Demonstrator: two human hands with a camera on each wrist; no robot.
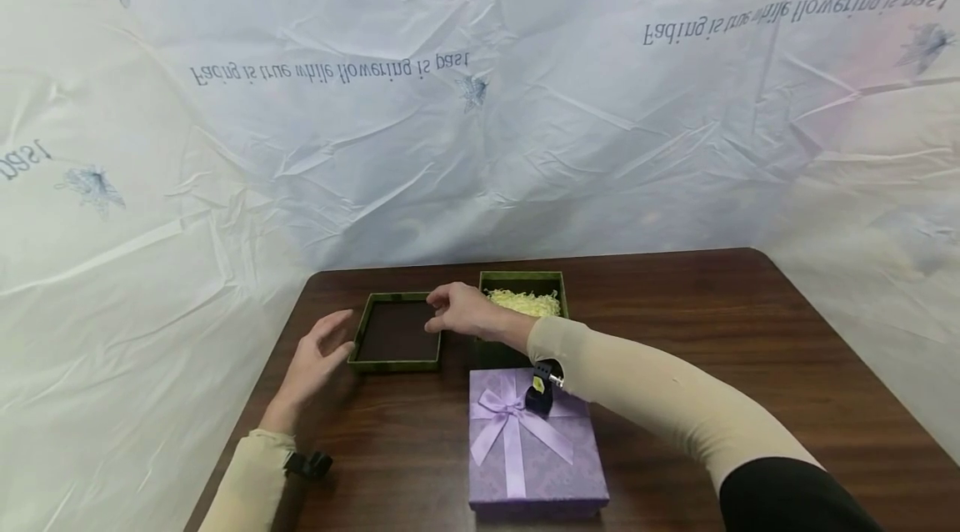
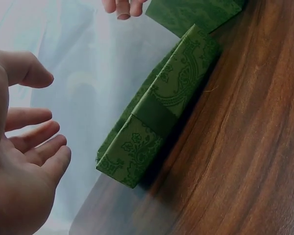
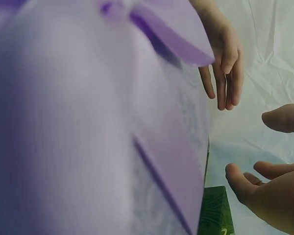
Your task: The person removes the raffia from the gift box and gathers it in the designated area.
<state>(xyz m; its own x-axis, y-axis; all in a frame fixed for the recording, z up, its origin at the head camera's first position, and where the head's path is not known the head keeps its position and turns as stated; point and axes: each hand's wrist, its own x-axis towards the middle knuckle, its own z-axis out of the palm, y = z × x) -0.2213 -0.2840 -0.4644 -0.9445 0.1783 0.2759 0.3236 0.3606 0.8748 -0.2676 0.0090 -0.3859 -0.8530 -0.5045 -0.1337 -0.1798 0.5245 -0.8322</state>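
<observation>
Beyond the fingers (image 1: pixel 438 298) there hangs a pale, wrinkled sheet (image 1: pixel 525 148), which makes the wall and extends also to the left and right of them. Higher than the fingers, this sheet carries printed bluish flowers (image 1: pixel 472 92) and grey-blue lettering (image 1: pixel 378 69), which appears flipped. Under the fingers is a dark brown table (image 1: pixel 697 307) with wood grain and rounded far corners. The light is soft, somewhat bluish behind the fingers.
</observation>
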